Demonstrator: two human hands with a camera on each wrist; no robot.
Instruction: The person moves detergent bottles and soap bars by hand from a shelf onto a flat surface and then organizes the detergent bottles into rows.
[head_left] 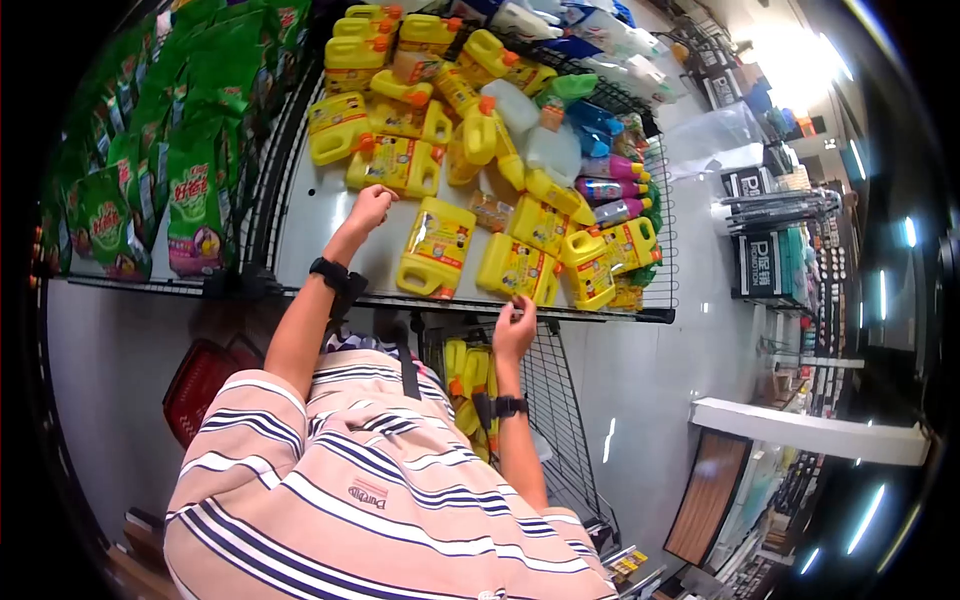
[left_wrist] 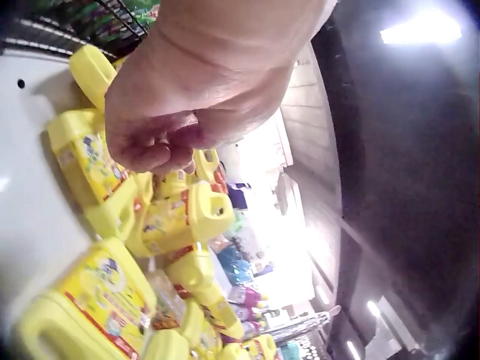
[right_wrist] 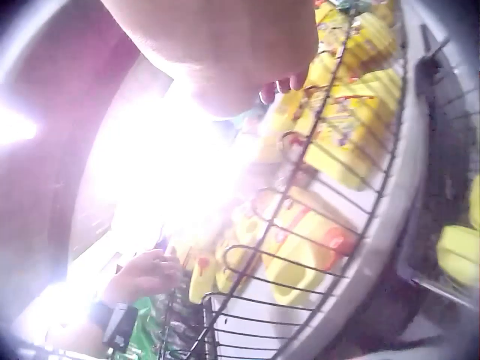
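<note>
Near the front edge of the white shelf (head_left: 305, 215), left of its middle, we see a yellow detergent jug (head_left: 438, 245) lying flat, label up. Its plastic is bright and opaque, boxy with rounded corners; a molded handle loop fills one side of the end nearest the front edge, and an orange cap sits beside it. The label carries small dark figures on a pale patch and a red band.

Our left hand (head_left: 373, 205) is just beside its far left corner, fingers loosely curled around nothing that we can see. Beyond the hand lies a second detergent jug (head_left: 395, 166), its handle toward the shelf's right edge; we cannot tell whether the fingertips touch it.

At the front edge, our right hand (head_left: 514, 328) is near a third detergent jug (head_left: 515, 268), which lies label up. These fingers are loosely bent too, and we make out nothing in them.

More yellow jugs crowd toward the back edge, some tipped over one another, with purple bottles (head_left: 608, 190) along the right edge. Green bags (head_left: 198, 190) stand past the left edge.
</note>
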